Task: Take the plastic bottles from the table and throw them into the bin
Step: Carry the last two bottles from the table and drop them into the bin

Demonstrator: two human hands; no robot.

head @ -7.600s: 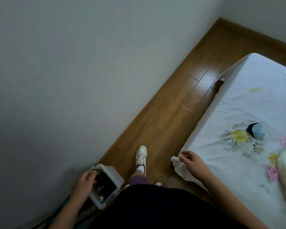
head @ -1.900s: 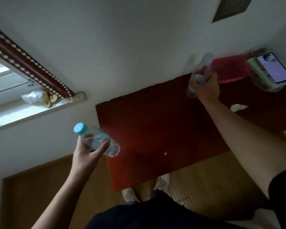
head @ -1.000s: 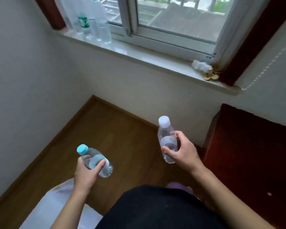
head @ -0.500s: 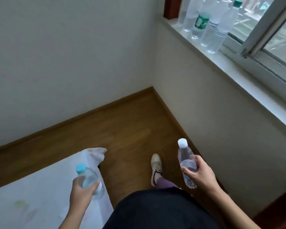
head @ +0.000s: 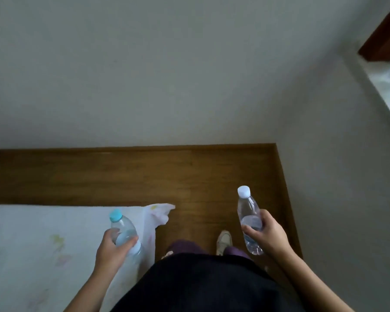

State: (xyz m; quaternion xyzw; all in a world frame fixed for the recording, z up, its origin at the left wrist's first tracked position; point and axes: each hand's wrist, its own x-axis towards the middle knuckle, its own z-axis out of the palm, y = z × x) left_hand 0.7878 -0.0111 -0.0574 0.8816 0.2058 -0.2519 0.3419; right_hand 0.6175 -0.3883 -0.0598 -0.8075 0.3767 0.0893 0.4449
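Taking the bed [head: 43, 255] as our landmark, we see its white flowered sheet filling the lower left, and our left hand [head: 109, 251] hangs over its near corner with the fingers [head: 127, 240] wrapped tight around the blue-capped bottle [head: 124, 233]; that bottle leans, cap up and away from us, its long axis tilted towards the wall. To the right of the bed corner lies bare wooden floor [head: 122, 176], where one white shoe [head: 223, 242] shows. Further right of the bed, near the room corner, our right hand [head: 268, 237] grips the white-capped bottle [head: 249, 221] around its lower half, fingers closed, the bottle nearly upright with the cap pointing away from us. Both bottles are off the desk and in our grasp, so we judge ourselves in the carrying step. The bin is not in view, so we cannot tell which way it lies from either hand, nor which hand is nearer to it.
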